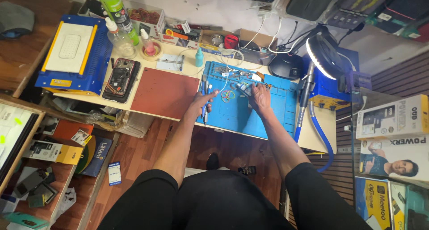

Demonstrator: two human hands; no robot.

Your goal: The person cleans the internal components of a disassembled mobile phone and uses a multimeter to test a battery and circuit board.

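Step in hand: board work on the blue mat [268, 113]. Left hand [203, 100] closes its grip on a tool [206, 105]; right hand [259, 96] pins the part [244, 88] at 12 o'clock. Next move likely needs a steady tip.

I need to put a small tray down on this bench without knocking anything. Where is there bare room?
The reddish-brown mat, between the opened phone and the blue work mat, lies bare. The blue mat's near right part, below the right hand, is free too. Crowded: the blue mat's top edge, and the back row of bottles and boxes.
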